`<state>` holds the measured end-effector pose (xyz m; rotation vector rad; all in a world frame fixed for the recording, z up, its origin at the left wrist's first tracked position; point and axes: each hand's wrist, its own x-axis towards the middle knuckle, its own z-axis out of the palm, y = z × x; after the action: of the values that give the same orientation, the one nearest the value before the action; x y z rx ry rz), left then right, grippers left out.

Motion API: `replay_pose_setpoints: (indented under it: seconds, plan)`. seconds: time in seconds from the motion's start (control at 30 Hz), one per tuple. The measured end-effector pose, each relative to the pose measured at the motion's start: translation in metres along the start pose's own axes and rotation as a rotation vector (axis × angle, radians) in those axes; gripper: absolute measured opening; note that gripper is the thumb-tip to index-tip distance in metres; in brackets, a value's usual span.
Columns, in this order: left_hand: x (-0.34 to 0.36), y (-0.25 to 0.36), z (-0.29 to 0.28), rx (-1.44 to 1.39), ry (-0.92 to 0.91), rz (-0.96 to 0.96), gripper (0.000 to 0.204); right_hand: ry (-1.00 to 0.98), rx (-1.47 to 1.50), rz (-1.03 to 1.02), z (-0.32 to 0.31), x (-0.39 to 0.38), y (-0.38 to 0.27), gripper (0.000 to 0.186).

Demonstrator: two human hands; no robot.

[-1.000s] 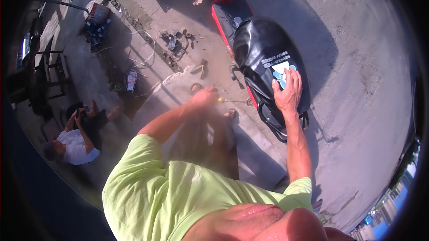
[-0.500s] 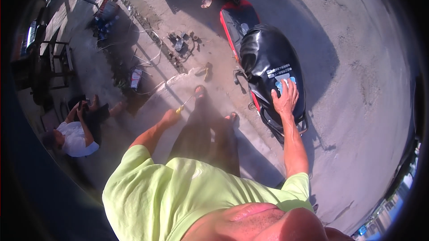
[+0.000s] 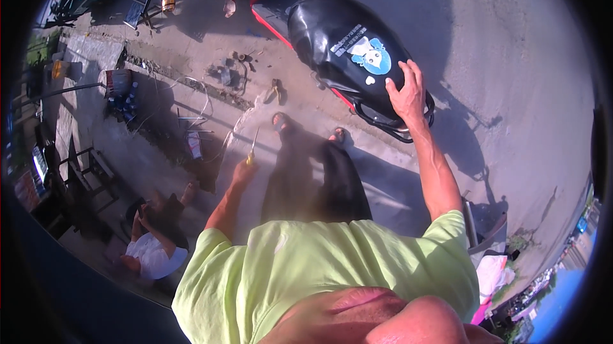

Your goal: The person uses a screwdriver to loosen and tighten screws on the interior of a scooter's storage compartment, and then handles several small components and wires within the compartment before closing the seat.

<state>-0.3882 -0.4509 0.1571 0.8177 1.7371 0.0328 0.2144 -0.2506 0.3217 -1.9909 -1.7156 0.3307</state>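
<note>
On the black scooter seat (image 3: 348,50), right hand (image 3: 407,92); screwdriver (image 3: 252,146) in left hand (image 3: 242,170).

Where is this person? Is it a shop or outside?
Outside, probably a roadside repair spot. The right hand rests on a scooter's black seat, the left hand holds a yellow-handled screwdriver, and loose tools lie on the bare concrete ground.

One scooter seat (image 3: 348,50), black with one blue sticker (image 3: 370,55), lies under the fingers (image 3: 408,76) of the right hand (image 3: 407,94). One screwdriver (image 3: 253,146) sticks out from the fingers of the left hand (image 3: 242,170). Two sandalled feet (image 3: 280,119) stand between the hands, and one seated person (image 3: 153,245) is well beyond the left fingers.
</note>
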Motion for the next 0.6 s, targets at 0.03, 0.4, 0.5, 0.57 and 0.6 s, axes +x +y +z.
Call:
replay_pose_setpoints:
  seconds: [0.03,0.4,0.5,0.57,0.6]
  plan:
    - [-0.002,0.002,0.001,-0.053,-0.033,0.017,0.025,0.001,-0.016,0.073,-0.002,0.002,0.004,0.065]
    - [-0.021,0.067,0.014,-0.012,-0.016,0.065,0.033,0.031,0.042,0.042,-0.040,0.007,0.043,0.055]
    - [-0.023,0.068,0.019,-0.011,-0.026,0.081,0.030,0.101,0.097,0.027,-0.053,0.022,0.051,0.050]
    - [-0.026,0.056,0.021,-0.070,-0.019,0.127,0.028,0.133,0.127,0.000,-0.063,0.027,0.052,0.048]
    - [-0.026,0.051,0.021,-0.099,-0.013,0.150,0.027,0.149,0.144,-0.015,-0.068,0.028,0.050,0.047]
